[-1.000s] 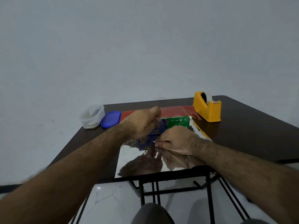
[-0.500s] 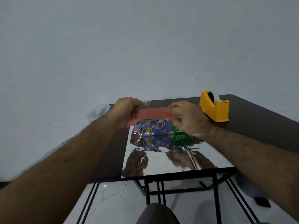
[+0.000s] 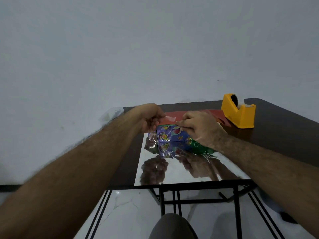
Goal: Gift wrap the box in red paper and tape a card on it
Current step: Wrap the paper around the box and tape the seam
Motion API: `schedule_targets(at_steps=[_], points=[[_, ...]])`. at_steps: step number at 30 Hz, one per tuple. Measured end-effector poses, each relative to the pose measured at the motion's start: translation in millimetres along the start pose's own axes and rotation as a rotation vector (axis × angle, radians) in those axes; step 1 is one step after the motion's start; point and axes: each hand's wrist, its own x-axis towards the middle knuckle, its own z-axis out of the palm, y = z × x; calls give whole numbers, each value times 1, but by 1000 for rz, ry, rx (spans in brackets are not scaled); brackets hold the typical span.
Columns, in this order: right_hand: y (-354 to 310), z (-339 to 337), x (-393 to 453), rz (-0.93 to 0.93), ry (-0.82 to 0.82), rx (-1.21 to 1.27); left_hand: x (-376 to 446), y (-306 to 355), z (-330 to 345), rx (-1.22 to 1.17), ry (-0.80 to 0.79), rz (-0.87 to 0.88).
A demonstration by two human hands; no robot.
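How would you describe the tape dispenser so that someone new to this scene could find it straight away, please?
Start at the dark table and look to its far right part, beyond the right hand. The tape dispenser stands there beside the red paper. It is the only bright yellow thing, a chunky wedge holding a dark roll.

Plain indoor room, likely a home or small workspace, bare pale wall point(image 3: 155, 49), dark folding table point(image 3: 276, 135) on black metal legs, glossy marbled floor tiles point(image 3: 131, 213), yellow desktop tape dispenser point(image 3: 239, 114)
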Motion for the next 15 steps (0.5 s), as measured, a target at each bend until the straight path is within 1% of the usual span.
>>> schedule_targets(at_steps=[8,11,15], points=[[-11,-3,1,74,36,2,-6,-14,0,-26,17,-7],[-14,-7,3,50,-40,-41,-7,-15,0,-37,43,-5],[-16,-9,14,-3,-189,-135,-5,-17,2,-18,89,6]])
